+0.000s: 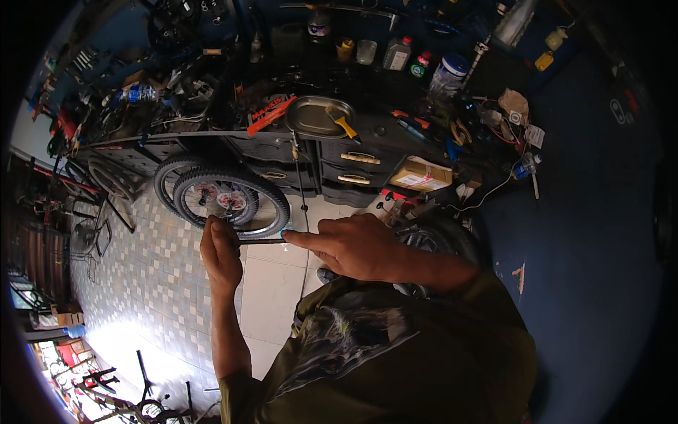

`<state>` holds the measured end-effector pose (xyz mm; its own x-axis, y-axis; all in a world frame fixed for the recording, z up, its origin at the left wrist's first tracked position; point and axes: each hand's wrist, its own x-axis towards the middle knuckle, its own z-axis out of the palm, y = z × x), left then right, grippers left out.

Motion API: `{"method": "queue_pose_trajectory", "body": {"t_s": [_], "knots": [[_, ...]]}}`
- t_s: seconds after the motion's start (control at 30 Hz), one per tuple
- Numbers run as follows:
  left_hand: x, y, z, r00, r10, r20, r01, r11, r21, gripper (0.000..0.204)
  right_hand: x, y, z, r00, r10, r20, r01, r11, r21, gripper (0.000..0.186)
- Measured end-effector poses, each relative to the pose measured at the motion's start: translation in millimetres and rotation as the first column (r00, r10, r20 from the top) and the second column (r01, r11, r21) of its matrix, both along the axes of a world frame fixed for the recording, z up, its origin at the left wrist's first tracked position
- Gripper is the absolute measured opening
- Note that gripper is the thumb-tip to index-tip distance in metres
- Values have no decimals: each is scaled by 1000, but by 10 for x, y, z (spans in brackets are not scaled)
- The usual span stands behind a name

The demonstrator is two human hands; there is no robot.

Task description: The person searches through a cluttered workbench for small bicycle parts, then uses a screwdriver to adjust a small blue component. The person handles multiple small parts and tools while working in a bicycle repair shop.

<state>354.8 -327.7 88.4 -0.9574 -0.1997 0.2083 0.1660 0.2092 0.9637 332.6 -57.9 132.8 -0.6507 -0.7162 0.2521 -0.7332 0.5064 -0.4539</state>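
My left hand (221,254) grips a thin dark flat object (260,241), apparently a phone seen edge-on. My right hand (360,247) has its index finger stretched onto that object's far end, beside a small cyan glow, with the other fingers curled and holding nothing visible. Behind my hands, two bicycle wheels (272,201) lean against the dark drawer cabinet (342,173), next to an upright thin rod (299,175). The object's face is too foreshortened to make out.
A cluttered workbench holds a metal tray (305,120), a yellow-handled brush (346,127), bottles (397,53) and tools. A cardboard box (420,175) is at the right. Bicycles (92,389) stand at left. A tire (459,240) lies behind my right arm, near a blue surface (579,283).
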Motion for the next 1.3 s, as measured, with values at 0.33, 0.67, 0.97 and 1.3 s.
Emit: {"method": "queue_pose_trajectory", "body": {"t_s": [0.33,0.67,0.97,1.3], "knots": [[-563,232,-123,953,-299,46,270,910,316,34,-293,276,-329,986,-102,130,120,983,-138,45],[-1420,684,-189,972,-209,-110,183,961,-207,32,-637,623,-311,901,-224,372,309,932,-189,39],[-2305,1403,-200,883,-413,-224,237,803,-546,25,-1049,1365,-530,667,-207,716,479,855,-199,38],[-2950,2068,-182,860,-447,-245,232,771,-593,27,-1580,1924,-307,631,-295,717,519,848,-107,40]]}}
